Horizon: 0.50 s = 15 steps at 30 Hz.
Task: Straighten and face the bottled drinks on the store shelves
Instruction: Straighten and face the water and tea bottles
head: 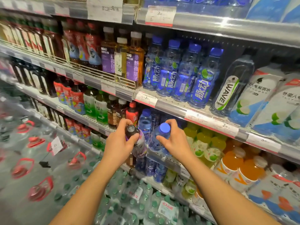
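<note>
Two bottles are in hand at the third shelf [168, 157]: left hand [119, 143] grips a purple-labelled bottle [139, 142], right hand [172, 140] a blue-capped bottle [158, 138]. Rows above look faced; these remain.

Two hands [120, 142], four front blue-capped bottles [201, 85], one WAVE bottle [227, 93].

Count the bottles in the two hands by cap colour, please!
Black cap: 1, the bottle in the left hand
Blue cap: 1, the bottle in the right hand
Total: 2
</note>
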Each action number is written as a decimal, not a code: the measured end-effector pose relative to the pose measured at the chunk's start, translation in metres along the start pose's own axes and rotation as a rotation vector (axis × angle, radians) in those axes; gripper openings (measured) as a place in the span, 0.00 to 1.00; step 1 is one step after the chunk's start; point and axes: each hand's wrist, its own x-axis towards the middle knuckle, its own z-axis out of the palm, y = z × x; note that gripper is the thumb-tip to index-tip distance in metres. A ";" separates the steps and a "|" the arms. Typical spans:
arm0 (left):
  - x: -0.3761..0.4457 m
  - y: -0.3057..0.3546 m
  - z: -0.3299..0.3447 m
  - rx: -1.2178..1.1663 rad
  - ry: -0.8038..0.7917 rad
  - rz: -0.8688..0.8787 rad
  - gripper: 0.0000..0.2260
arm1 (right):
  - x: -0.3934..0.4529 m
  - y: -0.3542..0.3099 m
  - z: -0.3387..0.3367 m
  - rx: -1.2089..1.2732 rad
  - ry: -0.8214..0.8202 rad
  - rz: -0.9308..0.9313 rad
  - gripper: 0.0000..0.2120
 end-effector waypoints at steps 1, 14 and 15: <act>0.001 0.002 -0.004 -0.007 0.001 -0.001 0.14 | 0.004 -0.001 0.005 -0.021 -0.011 0.016 0.24; -0.004 -0.002 -0.018 0.047 0.007 0.008 0.14 | 0.048 0.001 0.033 -0.269 -0.134 0.107 0.26; -0.004 -0.004 -0.018 0.051 0.005 0.008 0.14 | 0.052 0.001 0.034 -0.288 -0.126 0.102 0.27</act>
